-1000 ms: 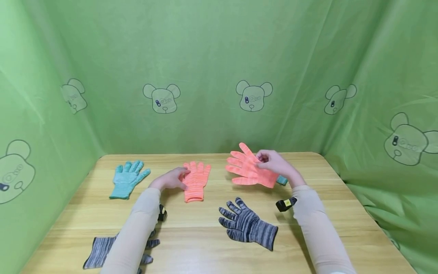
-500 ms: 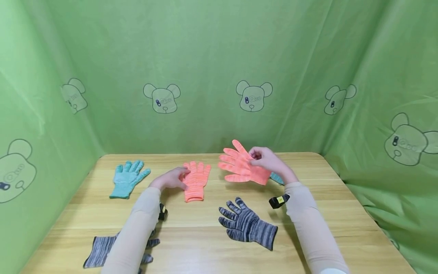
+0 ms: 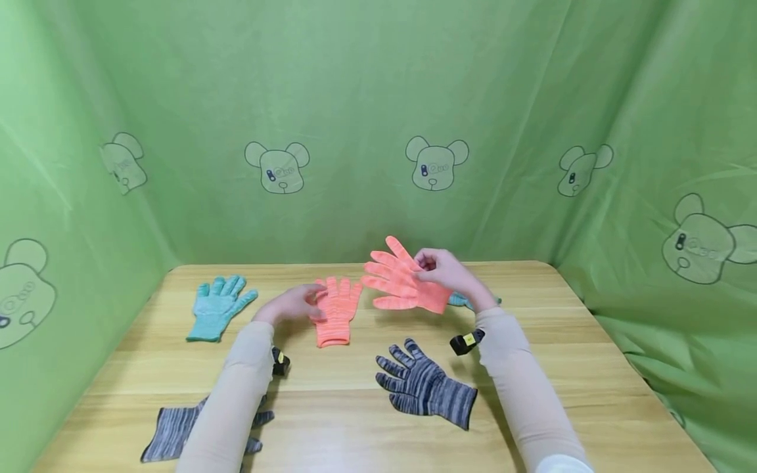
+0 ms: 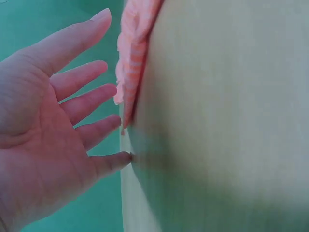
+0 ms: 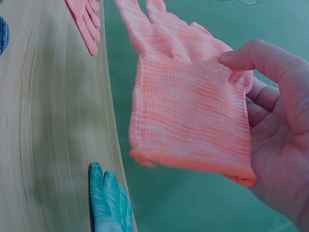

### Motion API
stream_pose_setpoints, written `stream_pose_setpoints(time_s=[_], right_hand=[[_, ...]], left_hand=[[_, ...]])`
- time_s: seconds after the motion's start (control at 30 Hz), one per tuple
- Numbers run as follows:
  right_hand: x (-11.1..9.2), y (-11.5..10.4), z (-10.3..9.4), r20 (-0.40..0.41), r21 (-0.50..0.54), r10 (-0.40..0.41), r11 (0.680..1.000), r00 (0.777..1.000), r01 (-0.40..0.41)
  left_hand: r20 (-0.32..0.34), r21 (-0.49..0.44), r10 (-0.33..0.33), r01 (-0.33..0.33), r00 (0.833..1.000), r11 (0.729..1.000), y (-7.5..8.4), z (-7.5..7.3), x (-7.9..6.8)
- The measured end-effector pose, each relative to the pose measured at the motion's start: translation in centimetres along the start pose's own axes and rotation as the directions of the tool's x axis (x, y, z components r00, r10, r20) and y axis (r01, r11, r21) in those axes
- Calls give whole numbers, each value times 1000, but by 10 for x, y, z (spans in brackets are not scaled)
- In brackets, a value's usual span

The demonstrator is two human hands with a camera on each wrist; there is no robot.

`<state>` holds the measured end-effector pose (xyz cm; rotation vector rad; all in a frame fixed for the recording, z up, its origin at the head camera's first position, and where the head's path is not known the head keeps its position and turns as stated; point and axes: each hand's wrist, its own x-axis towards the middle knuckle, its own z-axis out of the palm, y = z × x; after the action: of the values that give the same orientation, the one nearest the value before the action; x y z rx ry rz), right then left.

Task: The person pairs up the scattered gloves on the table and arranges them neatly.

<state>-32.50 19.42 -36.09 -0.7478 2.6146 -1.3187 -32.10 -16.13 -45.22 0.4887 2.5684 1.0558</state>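
Pinched between thumb and fingers of my right hand (image 3: pixel 445 270), an orange knit glove (image 3: pixel 408 279) hangs above the far part of the table, its fingers pointing left. The right wrist view shows the thumb pressing on this raised glove (image 5: pixel 190 111) near its edge, the cuff hanging free. A second orange glove (image 3: pixel 337 312) lies on the table with its cuff toward me. Over its left edge hovers my left hand (image 3: pixel 292 305). In the left wrist view that hand (image 4: pixel 63 106) has its fingers extended, apart from the orange glove (image 4: pixel 135 58).
One teal glove (image 3: pixel 215 309) lies at the far left; another teal glove (image 3: pixel 460 300) is partly hidden behind the right hand. A grey-black striped glove (image 3: pixel 428 387) lies front centre-right; a second striped glove (image 3: pixel 174 430) is partly under the left forearm. Green curtains (image 3: pixel 355 217) surround the table.
My right hand has moved left with the raised orange glove, toward the glove on the table. The left hand stays by the lying orange glove, its fingers slightly lifted.
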Motion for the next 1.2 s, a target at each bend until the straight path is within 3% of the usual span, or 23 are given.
stream_pose_setpoints(time_s=[0.13, 0.43, 0.8, 1.2], right_hand=[[4, -5, 4, 6, 2, -6, 1000, 1000, 6], [25, 25, 13, -14, 24, 3, 1000, 1000, -3], [32, 22, 20, -38, 54, 22, 998, 999, -20], [40, 17, 28, -56, 76, -1, 997, 998, 5]], left_hand=[[-12, -59, 12, -12, 1000, 998, 1, -4, -3], [-54, -109, 1, -7, 999, 994, 8, -11, -12], [-86, -176, 37, -52, 996, 983, 11, -15, -17], [-56, -350, 100, -113, 993, 930, 17, -8, -17]])
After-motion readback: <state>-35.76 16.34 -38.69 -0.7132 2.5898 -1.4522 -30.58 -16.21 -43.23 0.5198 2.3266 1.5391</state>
